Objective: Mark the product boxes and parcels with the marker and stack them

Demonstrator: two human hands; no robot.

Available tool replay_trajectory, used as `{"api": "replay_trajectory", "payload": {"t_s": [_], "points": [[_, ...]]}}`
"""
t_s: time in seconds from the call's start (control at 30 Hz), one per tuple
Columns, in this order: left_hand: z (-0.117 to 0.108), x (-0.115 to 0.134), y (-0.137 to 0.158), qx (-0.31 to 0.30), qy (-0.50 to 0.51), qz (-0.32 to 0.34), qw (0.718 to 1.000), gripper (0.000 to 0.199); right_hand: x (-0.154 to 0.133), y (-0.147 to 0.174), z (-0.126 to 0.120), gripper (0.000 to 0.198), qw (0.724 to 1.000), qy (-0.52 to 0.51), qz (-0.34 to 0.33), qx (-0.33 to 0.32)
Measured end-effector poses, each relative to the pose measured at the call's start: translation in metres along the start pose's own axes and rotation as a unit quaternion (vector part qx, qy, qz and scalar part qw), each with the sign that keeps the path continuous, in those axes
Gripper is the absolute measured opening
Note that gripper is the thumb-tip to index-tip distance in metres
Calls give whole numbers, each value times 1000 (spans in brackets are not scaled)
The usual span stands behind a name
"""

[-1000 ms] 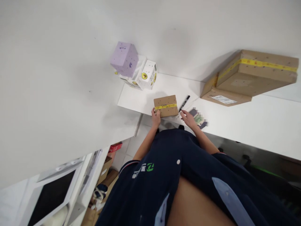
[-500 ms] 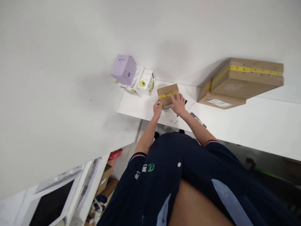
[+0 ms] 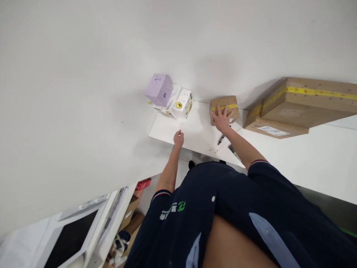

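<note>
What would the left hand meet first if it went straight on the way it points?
The left hand would probably meet the small white box on the table; with the hand's height unclear from this one view, it might pass above.

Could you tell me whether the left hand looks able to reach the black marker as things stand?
Probably yes: the left hand looks empty, and nothing visible blocks its way to the black marker, though the right wrist hides part of it.
</note>
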State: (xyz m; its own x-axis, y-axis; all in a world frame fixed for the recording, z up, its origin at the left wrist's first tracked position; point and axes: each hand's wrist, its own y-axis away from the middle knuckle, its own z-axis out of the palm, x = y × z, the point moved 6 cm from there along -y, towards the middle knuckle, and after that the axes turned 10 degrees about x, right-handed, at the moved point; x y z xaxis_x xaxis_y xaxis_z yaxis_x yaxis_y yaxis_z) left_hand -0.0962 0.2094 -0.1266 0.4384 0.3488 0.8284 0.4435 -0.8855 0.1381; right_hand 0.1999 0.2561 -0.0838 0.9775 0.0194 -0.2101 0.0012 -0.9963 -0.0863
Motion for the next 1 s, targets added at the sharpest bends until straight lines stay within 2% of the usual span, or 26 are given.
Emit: {"api": "replay_trajectory", "payload": {"t_s": [0.1,0.27,0.4,0.53,0.67,0.73,0.8,0.9,1.0], "points": [[-5,17,-16,8,-56,31,998,42,-1,2,0,72,1000,7,15,12],[8,77,-44,-9,-126,171,977,57,-2,6,2,71,999,20,34,21],[18,107,-71,-30,-149,202,968,69,8,9,3,73,997,22,72,25],[27,115,-92,-52,-224,198,953,78,25,12,-2,77,994,22,102,25],[33,112,-100,-53,-312,216,924,67,39,13,-12,80,997,-15,80,5],[34,112,-99,-40,-336,226,914,58,46,21,-21,73,995,-42,90,22],[36,113,-96,-29,-348,237,907,55,52,37,-26,58,989,-68,119,48],[40,116,-93,-12,-360,230,904,56,55,73,-18,47,980,-88,172,46],[42,120,-95,5,-360,206,910,59,52,101,6,41,975,-91,202,3]]}}
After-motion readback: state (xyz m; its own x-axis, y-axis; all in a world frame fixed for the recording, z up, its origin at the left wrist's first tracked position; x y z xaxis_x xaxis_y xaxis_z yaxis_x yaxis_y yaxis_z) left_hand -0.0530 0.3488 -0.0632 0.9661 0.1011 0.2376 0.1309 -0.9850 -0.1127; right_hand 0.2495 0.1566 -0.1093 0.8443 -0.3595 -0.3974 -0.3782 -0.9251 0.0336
